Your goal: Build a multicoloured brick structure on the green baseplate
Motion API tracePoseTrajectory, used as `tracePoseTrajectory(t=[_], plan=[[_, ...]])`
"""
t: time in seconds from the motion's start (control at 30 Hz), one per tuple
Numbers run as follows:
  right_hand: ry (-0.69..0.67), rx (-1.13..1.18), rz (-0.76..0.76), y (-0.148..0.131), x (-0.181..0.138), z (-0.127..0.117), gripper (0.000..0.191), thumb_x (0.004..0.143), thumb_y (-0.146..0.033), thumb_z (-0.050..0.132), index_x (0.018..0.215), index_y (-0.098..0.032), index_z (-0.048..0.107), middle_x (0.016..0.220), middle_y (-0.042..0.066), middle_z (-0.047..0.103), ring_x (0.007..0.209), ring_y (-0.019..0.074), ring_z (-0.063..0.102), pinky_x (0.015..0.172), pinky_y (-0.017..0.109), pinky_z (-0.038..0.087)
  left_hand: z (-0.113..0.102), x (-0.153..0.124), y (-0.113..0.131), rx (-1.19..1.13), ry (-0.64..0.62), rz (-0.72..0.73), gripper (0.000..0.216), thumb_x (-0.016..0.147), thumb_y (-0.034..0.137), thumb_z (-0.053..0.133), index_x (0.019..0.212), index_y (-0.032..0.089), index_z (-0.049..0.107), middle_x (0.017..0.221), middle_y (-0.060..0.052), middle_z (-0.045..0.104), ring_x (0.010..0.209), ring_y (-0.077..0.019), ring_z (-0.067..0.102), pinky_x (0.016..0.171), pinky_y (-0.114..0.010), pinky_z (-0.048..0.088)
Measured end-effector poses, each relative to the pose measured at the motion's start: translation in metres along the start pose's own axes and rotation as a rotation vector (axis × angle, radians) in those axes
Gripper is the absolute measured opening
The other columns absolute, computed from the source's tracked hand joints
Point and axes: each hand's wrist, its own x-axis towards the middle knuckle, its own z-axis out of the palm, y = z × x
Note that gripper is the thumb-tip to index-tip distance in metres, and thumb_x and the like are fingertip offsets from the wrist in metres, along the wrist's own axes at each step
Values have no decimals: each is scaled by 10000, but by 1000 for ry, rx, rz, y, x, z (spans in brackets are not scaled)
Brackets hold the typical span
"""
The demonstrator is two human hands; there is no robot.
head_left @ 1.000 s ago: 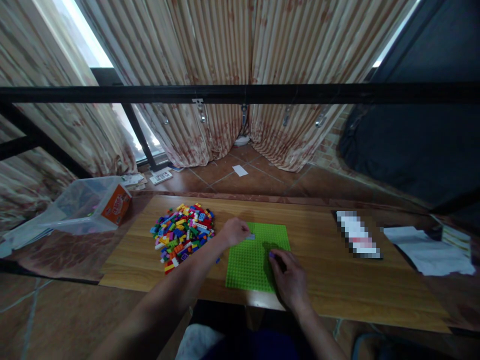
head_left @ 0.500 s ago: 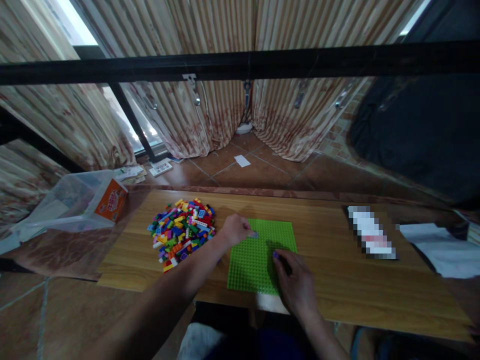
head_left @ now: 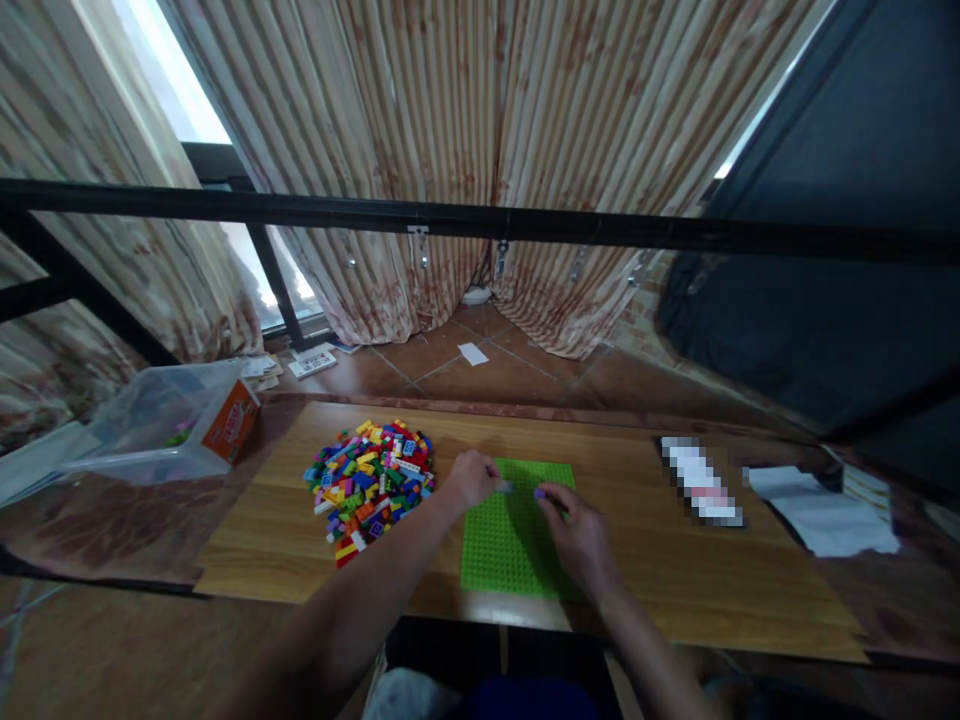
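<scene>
A green studded baseplate (head_left: 510,550) lies on the wooden table, under both my hands. Over its upper left edge, my left hand (head_left: 474,477) pinches a small greyish brick (head_left: 506,487); its exact shape is too blurred to tell. My right hand (head_left: 577,530) reaches in from the right, closed on a small purple brick (head_left: 540,492) between thumb and finger. The two bricks are a short gap apart above the plate. To the left of the plate spreads a heap of mixed coloured toy bricks (head_left: 375,475).
A clear plastic box (head_left: 150,465) with an orange label stands beyond the table's left end. To the right lies a pixelated flat object (head_left: 701,482), with white paper (head_left: 821,510) further right. A black rail (head_left: 465,215) crosses in front of curtains.
My right hand has moved up and left over the baseplate, bringing the purple brick closer to the greyish one. My left hand stays near the plate's upper left. The camera view has tilted upward.
</scene>
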Motion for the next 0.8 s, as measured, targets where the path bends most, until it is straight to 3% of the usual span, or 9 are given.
tracePoseTrajectory(t=[0.23, 0.7, 0.8], plan=[[35, -113, -85, 1, 22, 21, 218, 842, -376, 571, 853, -243, 743, 1013, 79, 681, 1010, 251, 600, 926, 448, 461, -1, -3, 0, 19, 3, 32, 133, 758, 285, 694, 833, 194, 754, 795, 4, 738, 740, -129, 644, 681, -197, 474], [-17, -101, -106, 23, 27, 28, 172, 821, -350, 611, 893, -281, 751, 1070, 55, 638, 1038, 246, 566, 943, 443, 437, -2, -4, 8, 109, -46, -7, 211, 823, 292, 575, 874, 194, 756, 780, -8, 728, 739, -148, 657, 666, -212, 469], [-33, -105, -102, 24, 27, 27, 157, 815, -333, 621, 892, -283, 749, 1071, 55, 638, 1035, 251, 561, 940, 447, 437, -3, -1, 14, 145, -59, -26, 283, 842, 384, 542, 867, 202, 758, 770, -24, 724, 739, -173, 666, 665, -237, 481]])
